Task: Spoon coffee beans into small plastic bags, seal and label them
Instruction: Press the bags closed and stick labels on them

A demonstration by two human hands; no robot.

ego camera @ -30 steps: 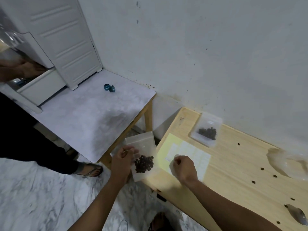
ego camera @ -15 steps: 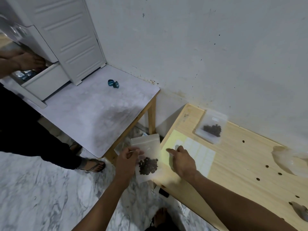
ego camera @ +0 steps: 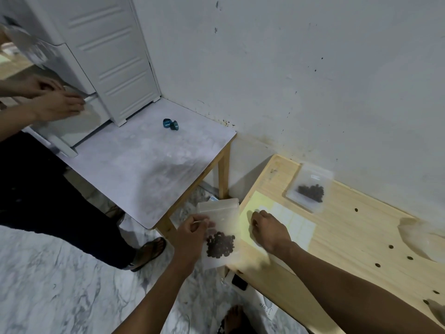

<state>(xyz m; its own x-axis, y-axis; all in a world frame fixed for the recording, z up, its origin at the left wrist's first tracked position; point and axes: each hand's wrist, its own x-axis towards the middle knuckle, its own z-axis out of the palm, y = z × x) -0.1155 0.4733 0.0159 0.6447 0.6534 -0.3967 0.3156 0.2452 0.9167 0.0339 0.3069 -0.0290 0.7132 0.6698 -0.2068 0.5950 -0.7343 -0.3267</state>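
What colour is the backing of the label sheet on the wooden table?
Pale yellow, with white labels; the label sheet shows in the head view.

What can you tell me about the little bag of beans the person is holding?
The held bag is small, clear, soft plastic with a strip along its top edge. Dark coffee beans pile in its lower half. The left hand pinches its left side, keeping it upright off the wooden table's corner, beside the label sheet.

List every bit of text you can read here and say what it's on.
Nothing reads clearly.
Paper on the floor: handwritten marks, too blurred to read.
Label on the far bag: too small to read.
Blue capsules: print too small to read.
Label sheet: looks blank.
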